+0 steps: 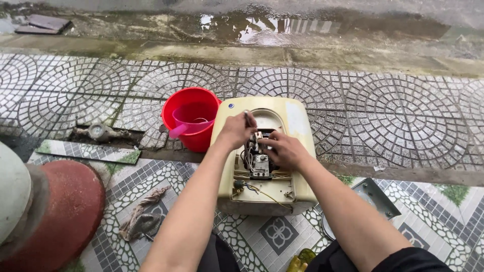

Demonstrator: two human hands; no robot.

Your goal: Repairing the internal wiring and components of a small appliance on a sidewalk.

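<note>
A cream-coloured water heater (295, 118) lies on the tiled floor with its cover off, showing wires and a small metal part (260, 165) inside. My left hand (235, 130) grips a slim tool (247, 117), held upright over the open compartment. My right hand (282, 149) rests on the internal parts beside the wiring, fingers curled on a component there. Yellow and dark wires (257, 189) trail toward the heater's near end.
A red bucket (186, 103) with a pink scoop (189, 121) in it stands left of the heater. A dirty rag (143, 214) lies at the lower left, near a red rounded base (70, 211). A grey cover plate (375, 196) lies to the right. Wet pavement and a puddle lie beyond.
</note>
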